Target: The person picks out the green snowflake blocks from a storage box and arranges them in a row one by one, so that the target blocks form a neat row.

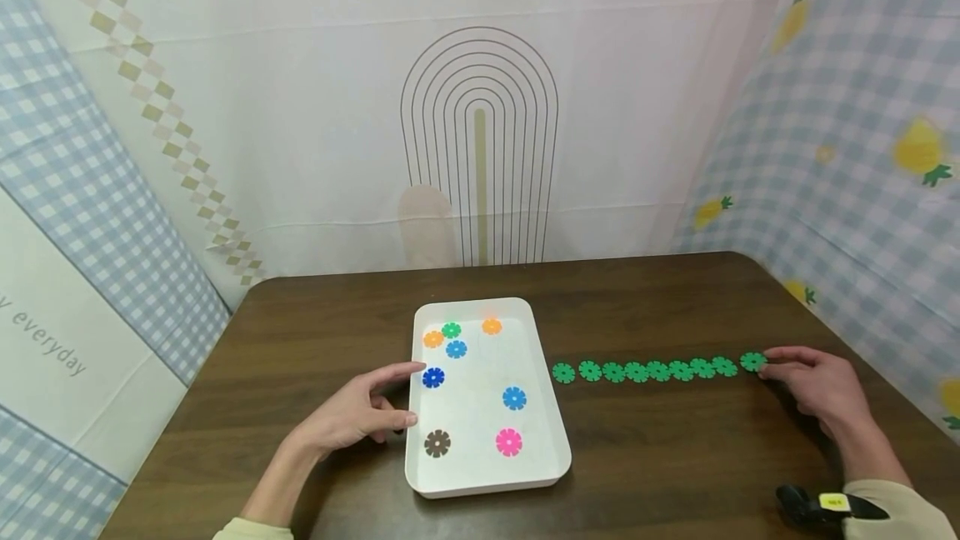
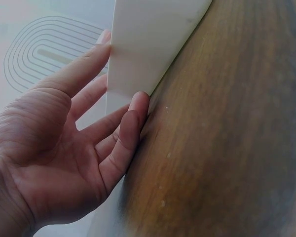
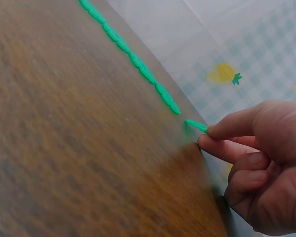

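Note:
My right hand [image 1: 821, 386] pinches a green notched disc [image 1: 753, 362] between thumb and forefinger at the right end of a row. That row [image 1: 658, 371] holds several more green discs, and a small gap parts it from the pinched one. In the right wrist view the held disc [image 3: 196, 126] shows edge-on, low over the brown tabletop. My left hand [image 1: 352, 413] holds the left side of a white tray [image 1: 480, 487]. In the left wrist view, the thumb and forefinger reach the rim, while other fingers curl by the bottom edge of the tray's wall [image 2: 143, 44].
Inside the tray lie loose discs, among them a pink one [image 1: 508, 442], a brown one [image 1: 437, 443], a dark blue one [image 1: 433, 377] and an orange one [image 1: 491, 327]. The wooden table [image 1: 337, 315] meets cloth hangings at the back and right.

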A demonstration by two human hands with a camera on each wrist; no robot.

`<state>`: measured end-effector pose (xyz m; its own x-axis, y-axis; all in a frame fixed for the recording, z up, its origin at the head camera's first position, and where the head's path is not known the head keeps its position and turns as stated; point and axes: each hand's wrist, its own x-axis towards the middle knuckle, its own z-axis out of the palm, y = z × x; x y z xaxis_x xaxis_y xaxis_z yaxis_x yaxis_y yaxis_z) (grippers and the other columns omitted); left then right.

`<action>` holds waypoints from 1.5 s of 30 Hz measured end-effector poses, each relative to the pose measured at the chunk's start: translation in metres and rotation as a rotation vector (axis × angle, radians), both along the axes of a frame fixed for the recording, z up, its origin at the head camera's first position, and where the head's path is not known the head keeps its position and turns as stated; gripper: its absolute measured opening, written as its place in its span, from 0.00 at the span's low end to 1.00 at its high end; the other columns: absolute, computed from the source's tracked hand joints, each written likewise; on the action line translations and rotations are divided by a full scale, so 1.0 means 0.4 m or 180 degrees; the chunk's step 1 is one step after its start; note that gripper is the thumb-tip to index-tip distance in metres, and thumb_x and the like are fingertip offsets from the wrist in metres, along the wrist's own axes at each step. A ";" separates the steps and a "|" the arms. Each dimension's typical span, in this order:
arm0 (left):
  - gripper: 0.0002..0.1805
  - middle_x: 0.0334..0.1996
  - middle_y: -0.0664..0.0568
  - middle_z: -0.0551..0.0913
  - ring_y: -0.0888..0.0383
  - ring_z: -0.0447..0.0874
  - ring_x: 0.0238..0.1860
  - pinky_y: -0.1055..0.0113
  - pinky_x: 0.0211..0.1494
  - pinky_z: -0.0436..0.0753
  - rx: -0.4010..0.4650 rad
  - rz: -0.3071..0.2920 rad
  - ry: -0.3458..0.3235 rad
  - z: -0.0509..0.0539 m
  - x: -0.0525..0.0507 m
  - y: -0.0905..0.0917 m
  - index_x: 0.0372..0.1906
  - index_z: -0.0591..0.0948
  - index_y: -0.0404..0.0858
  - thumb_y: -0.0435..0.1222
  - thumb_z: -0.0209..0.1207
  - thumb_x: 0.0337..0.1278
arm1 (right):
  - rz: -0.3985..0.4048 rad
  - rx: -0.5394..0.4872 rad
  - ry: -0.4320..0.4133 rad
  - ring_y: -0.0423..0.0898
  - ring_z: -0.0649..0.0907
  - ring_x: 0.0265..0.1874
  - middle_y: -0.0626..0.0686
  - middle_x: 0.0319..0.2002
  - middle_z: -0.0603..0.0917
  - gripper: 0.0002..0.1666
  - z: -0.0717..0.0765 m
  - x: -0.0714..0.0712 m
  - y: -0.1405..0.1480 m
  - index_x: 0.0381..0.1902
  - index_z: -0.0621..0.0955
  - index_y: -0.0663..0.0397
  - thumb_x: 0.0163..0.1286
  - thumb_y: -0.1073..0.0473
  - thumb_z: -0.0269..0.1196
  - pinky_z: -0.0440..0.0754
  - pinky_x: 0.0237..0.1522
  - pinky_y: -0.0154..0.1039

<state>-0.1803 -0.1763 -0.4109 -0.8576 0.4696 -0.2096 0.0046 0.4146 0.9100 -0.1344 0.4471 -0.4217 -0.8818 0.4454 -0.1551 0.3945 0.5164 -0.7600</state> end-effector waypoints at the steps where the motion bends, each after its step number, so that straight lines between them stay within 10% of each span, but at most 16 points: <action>1: 0.40 0.71 0.37 0.70 0.55 0.78 0.31 0.59 0.33 0.84 0.0004 0.0002 -0.0001 0.000 0.000 -0.001 0.78 0.72 0.47 0.40 0.74 0.62 | 0.0008 0.0007 -0.0006 0.38 0.69 0.16 0.38 0.19 0.70 0.31 0.000 -0.001 0.000 0.67 0.77 0.67 0.75 0.52 0.65 0.73 0.21 0.39; 13: 0.40 0.70 0.37 0.71 0.54 0.79 0.31 0.58 0.34 0.84 0.0002 0.0038 0.0007 -0.005 0.004 -0.008 0.77 0.73 0.48 0.40 0.75 0.61 | 0.0004 0.0221 0.0064 0.44 0.75 0.22 0.46 0.38 0.84 0.28 0.008 -0.012 0.007 0.62 0.81 0.66 0.74 0.50 0.65 0.76 0.24 0.42; 20: 0.40 0.71 0.38 0.71 0.54 0.79 0.31 0.59 0.34 0.84 0.0007 0.0047 0.0015 -0.004 0.006 -0.007 0.77 0.74 0.48 0.41 0.75 0.61 | 0.0302 0.0522 0.0333 0.42 0.80 0.45 0.44 0.45 0.88 0.34 0.082 -0.021 -0.034 0.61 0.83 0.61 0.77 0.37 0.63 0.76 0.36 0.38; 26: 0.39 0.73 0.36 0.70 0.54 0.79 0.30 0.59 0.33 0.84 0.0044 0.0020 0.0048 -0.004 0.006 -0.007 0.77 0.74 0.47 0.40 0.75 0.61 | 0.0695 0.0278 0.0696 0.31 0.78 0.36 0.24 0.36 0.82 0.24 0.143 -0.056 -0.144 0.55 0.86 0.50 0.75 0.38 0.66 0.78 0.31 0.37; 38: 0.40 0.77 0.35 0.67 0.54 0.79 0.30 0.59 0.33 0.84 0.0049 0.0016 0.0039 -0.003 0.000 -0.004 0.77 0.73 0.48 0.41 0.75 0.60 | 0.1352 -0.0129 0.0979 0.38 0.71 0.21 0.35 0.31 0.86 0.20 0.268 -0.161 -0.390 0.54 0.85 0.56 0.73 0.49 0.71 0.73 0.21 0.38; 45: 0.40 0.76 0.35 0.67 0.54 0.79 0.30 0.59 0.33 0.84 0.0093 -0.0002 0.0037 -0.005 0.000 -0.003 0.77 0.74 0.47 0.40 0.76 0.60 | 0.1653 -0.0252 0.0916 0.43 0.76 0.29 0.49 0.38 0.89 0.18 0.280 -0.209 -0.546 0.54 0.86 0.62 0.71 0.58 0.72 0.75 0.28 0.37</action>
